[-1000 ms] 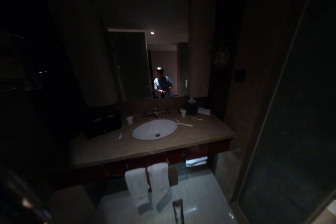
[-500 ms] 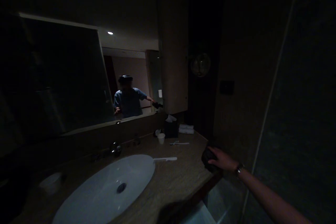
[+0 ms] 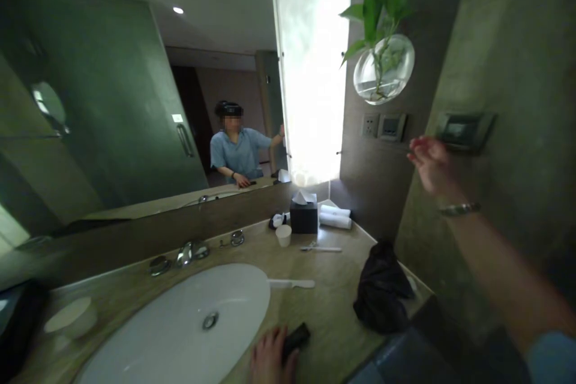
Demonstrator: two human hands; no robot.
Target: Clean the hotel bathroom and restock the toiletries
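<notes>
The left hand (image 3: 273,355) is sitting low in the view, its wrist disappearing past the bottom edge. Its thumb and fingers are closing around a short black object (image 3: 296,338) and hiding the near end, so what it is cannot be made out. The far end is sticking out beyond the fingers, pointing away and to the right, over the stone countertop (image 3: 328,306) just right of the sink (image 3: 180,330). The sink's near rim is running out of the picture.

The right hand (image 3: 429,165) is hovering by the wall, fingers loosely curling and apparently holding nothing. A switch panel (image 3: 465,132) is showing just right of its fingertips, too blurred to read; whether the hand is touching it cannot be told. A wall socket (image 3: 369,126) is standing further left. The forearm is blurring toward a blue sleeve (image 3: 551,357), which the right edge is cutting off.

Below this hand, well apart from it, a crumpled black bag (image 3: 382,291) is slumping on the counter's corner, its folds hiding any contents. A white-handled toothbrush (image 3: 303,284) is lying beside the sink, its head end hard to make out. At far left, a white cup (image 3: 74,317) is blurring.
</notes>
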